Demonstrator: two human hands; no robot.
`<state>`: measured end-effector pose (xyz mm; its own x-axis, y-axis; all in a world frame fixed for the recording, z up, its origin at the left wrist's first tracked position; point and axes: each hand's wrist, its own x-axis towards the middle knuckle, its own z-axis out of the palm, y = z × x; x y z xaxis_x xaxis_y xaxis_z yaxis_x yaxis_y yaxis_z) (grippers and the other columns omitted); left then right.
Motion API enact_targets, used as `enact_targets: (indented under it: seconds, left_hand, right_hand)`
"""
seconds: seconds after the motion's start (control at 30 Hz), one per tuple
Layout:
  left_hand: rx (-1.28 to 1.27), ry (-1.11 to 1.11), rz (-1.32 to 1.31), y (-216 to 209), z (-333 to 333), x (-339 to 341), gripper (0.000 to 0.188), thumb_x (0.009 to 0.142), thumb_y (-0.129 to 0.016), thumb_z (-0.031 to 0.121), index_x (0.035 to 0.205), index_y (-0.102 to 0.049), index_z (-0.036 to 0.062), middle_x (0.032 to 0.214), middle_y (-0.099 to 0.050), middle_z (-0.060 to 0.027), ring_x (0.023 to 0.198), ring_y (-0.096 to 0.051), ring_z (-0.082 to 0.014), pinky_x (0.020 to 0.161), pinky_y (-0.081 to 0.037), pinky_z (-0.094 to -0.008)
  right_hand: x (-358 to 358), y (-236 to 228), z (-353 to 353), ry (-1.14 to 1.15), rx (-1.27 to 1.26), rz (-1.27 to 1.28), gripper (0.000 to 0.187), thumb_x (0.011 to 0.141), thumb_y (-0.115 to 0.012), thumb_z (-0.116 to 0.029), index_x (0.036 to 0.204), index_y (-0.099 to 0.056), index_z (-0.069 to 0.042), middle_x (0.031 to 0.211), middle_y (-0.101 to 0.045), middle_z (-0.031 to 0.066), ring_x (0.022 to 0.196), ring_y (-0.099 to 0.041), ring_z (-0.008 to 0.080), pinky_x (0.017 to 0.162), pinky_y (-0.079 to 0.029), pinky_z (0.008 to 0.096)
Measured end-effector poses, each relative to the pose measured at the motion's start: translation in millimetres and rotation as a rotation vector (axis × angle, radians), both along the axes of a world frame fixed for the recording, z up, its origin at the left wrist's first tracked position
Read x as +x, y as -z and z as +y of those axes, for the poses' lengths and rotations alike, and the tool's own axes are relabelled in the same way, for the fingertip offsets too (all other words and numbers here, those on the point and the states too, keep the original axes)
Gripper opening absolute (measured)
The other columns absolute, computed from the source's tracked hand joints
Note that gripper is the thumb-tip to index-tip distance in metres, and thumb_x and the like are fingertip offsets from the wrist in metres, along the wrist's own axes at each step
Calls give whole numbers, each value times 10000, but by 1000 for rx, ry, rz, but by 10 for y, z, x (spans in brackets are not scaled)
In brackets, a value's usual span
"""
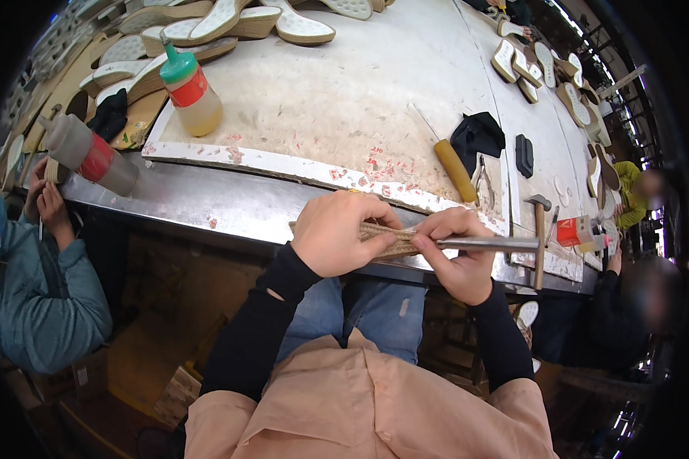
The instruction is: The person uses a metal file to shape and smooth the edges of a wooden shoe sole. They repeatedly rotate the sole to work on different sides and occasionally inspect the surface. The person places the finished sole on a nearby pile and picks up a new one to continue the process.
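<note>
My left hand (331, 233) is closed round a tan, rope-braided shoe sole (371, 230) at the bench's near edge, above my lap. Thumb on top, it keeps the piece steady on its side. My right hand (459, 256) pinches a slim metal rod-shaped tool (494, 244), whose thick end points right. The tool's working tip is hidden by the fingers at the sole's right end. Just beyond my right hand lie an awl with a wooden handle (455, 170) and a pair of pliers or scissors (482, 183), whose kind I cannot make out. A hammer (540, 237) rests to the right.
Green-capped (191, 92) and grey-capped bottles (96, 157) stand left, before piled wedge soles (230, 23). Black cloth (478, 136) lies ahead; a red-labelled bottle (578, 232) and more soles (524, 69) are right. Co-workers sit at left (50, 291) and right (612, 306).
</note>
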<state>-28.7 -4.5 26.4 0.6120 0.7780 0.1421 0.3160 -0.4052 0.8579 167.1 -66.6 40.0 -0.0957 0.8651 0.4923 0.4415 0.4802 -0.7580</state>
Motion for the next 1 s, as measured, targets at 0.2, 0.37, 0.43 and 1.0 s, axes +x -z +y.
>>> enact_targets:
  seconds: [0.2, 0.37, 0.43, 1.0]
  left_hand:
    - [27, 6, 21, -12, 2, 15, 154, 784, -686, 236, 882, -735, 127, 848, -716, -58, 802, -677, -265, 689, -516, -353]
    - [86, -28, 6, -12, -22, 24, 136, 785, -694, 252, 853, -728, 138, 823, -700, -62, 795, -659, -286, 675, -504, -374]
    - [108, -46, 84, -35, -23, 41, 137, 780, -721, 272, 829, -723, 144, 809, -688, -77, 788, -651, -299, 673, -498, -383]
    - [-301, 105, -18, 60, 120, 16, 200, 802, -775, 152, 938, -737, 11, 827, -722, -80, 756, -651, -111, 719, -506, -255]
  right_hand:
    - [72, -8, 10, -58, 71, -123, 256, 693, -785, 31, 744, -563, -84, 741, -668, 58, 719, -643, 208, 672, -451, 307]
    - [90, -45, 37, -123, 238, -278, 239, 688, -770, 34, 764, -578, -88, 780, -633, 41, 810, -650, 231, 725, -439, 344]
    - [91, -48, 25, -112, 333, -322, 241, 681, -768, 25, 765, -576, -92, 786, -624, 37, 836, -643, 224, 771, -421, 375]
    - [875, 635, -293, 677, 71, 797, 227, 791, -751, 31, 842, -540, -33, 799, -629, 49, 725, -592, 84, 680, -483, 225]
